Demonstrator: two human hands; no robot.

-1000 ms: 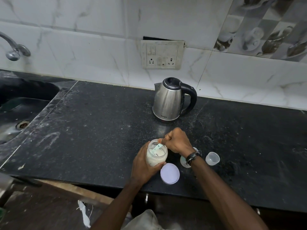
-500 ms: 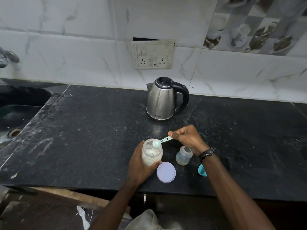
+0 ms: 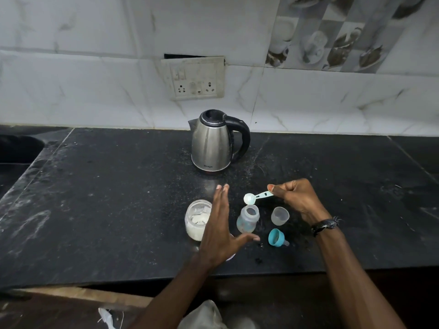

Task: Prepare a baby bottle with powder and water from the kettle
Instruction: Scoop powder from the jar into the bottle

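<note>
A clear baby bottle [image 3: 247, 219] stands open on the black counter [image 3: 114, 198]. My right hand [image 3: 297, 200] pinches a pale scoop [image 3: 255, 197] heaped with white powder, its bowl just above the bottle's mouth. My left hand [image 3: 219, 230] is spread flat between the bottle and the open powder jar [image 3: 198, 219], holding nothing. The steel kettle [image 3: 213, 141] with a black handle stands behind, near the wall. A teal teat ring [image 3: 276, 237] and a clear cap [image 3: 280, 216] lie right of the bottle.
The jar's lid [image 3: 231, 257] is almost hidden under my left hand. A sink [image 3: 14, 153] lies at the far left. A socket panel [image 3: 193, 78] is on the tiled wall. The counter's front edge runs just below my wrists.
My left hand has let go of the jar and opened beside the bottle. My right hand has carried the filled scoop from the jar over to the bottle's mouth.
</note>
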